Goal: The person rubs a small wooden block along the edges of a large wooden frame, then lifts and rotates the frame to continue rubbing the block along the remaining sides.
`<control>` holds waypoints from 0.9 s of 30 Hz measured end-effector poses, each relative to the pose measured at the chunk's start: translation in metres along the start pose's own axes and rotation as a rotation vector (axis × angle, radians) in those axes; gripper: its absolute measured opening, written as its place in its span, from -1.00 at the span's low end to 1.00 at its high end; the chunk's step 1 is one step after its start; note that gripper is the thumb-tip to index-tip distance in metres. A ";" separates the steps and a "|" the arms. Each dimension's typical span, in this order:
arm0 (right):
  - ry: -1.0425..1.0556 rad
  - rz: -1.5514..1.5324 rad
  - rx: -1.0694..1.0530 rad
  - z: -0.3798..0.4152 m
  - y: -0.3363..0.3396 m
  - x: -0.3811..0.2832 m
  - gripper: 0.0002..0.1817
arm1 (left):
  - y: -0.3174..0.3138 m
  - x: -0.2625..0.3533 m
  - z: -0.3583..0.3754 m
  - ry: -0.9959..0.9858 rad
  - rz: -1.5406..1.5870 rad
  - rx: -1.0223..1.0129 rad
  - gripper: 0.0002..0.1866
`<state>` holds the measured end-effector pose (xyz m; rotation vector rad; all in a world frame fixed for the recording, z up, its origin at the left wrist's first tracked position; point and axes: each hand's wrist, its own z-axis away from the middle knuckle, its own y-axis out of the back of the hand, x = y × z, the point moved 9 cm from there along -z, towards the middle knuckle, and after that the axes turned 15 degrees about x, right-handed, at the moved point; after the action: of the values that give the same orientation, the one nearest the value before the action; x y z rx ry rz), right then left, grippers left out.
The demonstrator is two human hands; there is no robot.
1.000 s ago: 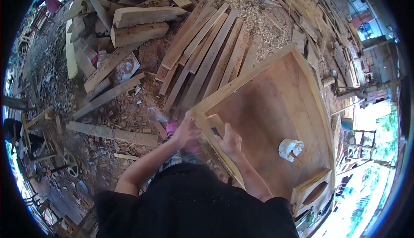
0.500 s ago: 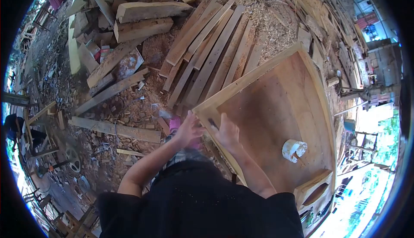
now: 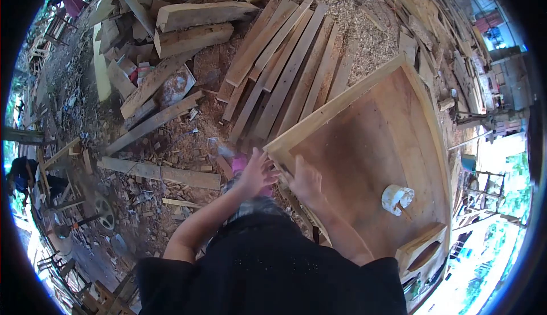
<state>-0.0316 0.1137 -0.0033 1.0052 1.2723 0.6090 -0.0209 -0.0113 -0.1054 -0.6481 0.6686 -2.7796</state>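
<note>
A large wooden panel [image 3: 364, 138] with a raised pale rim lies on the right. My left hand [image 3: 256, 173] is beside its near left corner, fingers spread, with nothing visible in it. Over the panel's left edge is my right hand [image 3: 306, 181], its fingers bent and blurred; a small dark thing shows by its fingers, too unclear to name. A white tub [image 3: 397, 199] with a stick in it stands on the panel, right of my right hand.
Long planks [image 3: 290, 64] lie side by side beyond the panel. Thick timber pieces [image 3: 196, 38] are piled at the upper left. A single board [image 3: 159, 172] lies among wood scraps on the left. A slotted wooden piece [image 3: 421, 252] is at the lower right.
The whole view has shifted slightly, with the scene a little further right. Both hands remain near the panel's corner; my right hand has moved slightly down relative to it.
</note>
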 end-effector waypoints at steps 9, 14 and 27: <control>0.094 0.101 -0.063 -0.067 -0.052 -0.052 -0.56 | 0.005 0.007 0.002 0.024 -0.022 -0.063 -0.06; -0.041 0.006 0.082 -0.046 0.001 -0.016 -0.42 | 0.007 0.022 -0.009 -0.357 -0.279 0.209 -0.16; -0.189 0.209 0.093 0.080 0.023 0.055 -0.50 | -0.004 0.065 -0.022 -0.885 -0.958 0.524 -0.40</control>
<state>0.0612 0.1488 -0.0111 1.2535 1.0442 0.6036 -0.0890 -0.0182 -0.0974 -2.2472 -0.6945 -2.6241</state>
